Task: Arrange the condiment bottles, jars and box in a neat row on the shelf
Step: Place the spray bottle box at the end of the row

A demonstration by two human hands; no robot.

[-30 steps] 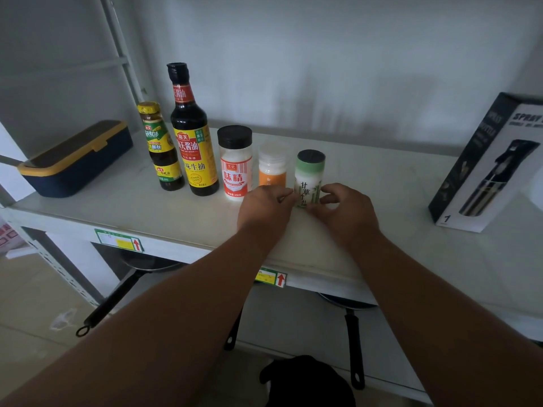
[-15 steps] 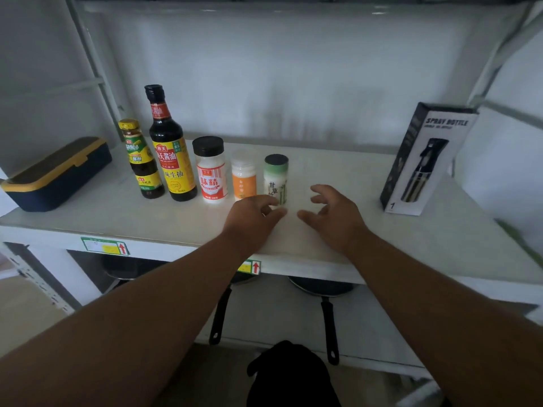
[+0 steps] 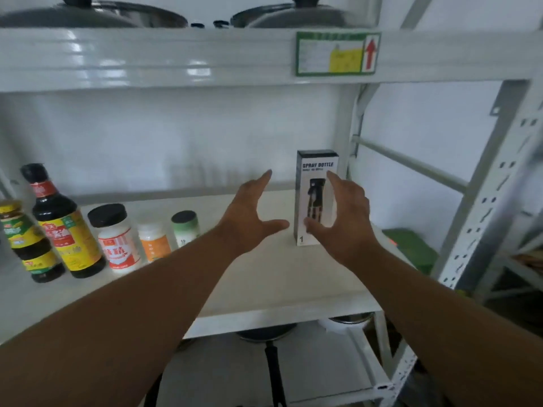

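A black-and-white spray bottle box stands upright at the right end of the white shelf. My right hand is spread open against its front and right side, fingers partly covering it. My left hand hovers open just left of the box, not touching it. At the left stands a row: a small dark bottle with a yellow cap, a tall soy sauce bottle, a white jar with a black lid, a small orange-label jar and a green-lidded jar.
The upper shelf beam carries a green label, with pot lids above it. Perforated white uprights stand at the right. Pans lie on the lower shelf. A green object sits behind the right post.
Both hands left the green-lidded jar and moved right and up to the spray bottle box. The view tilted up and to the right, and the blue container has left the frame.
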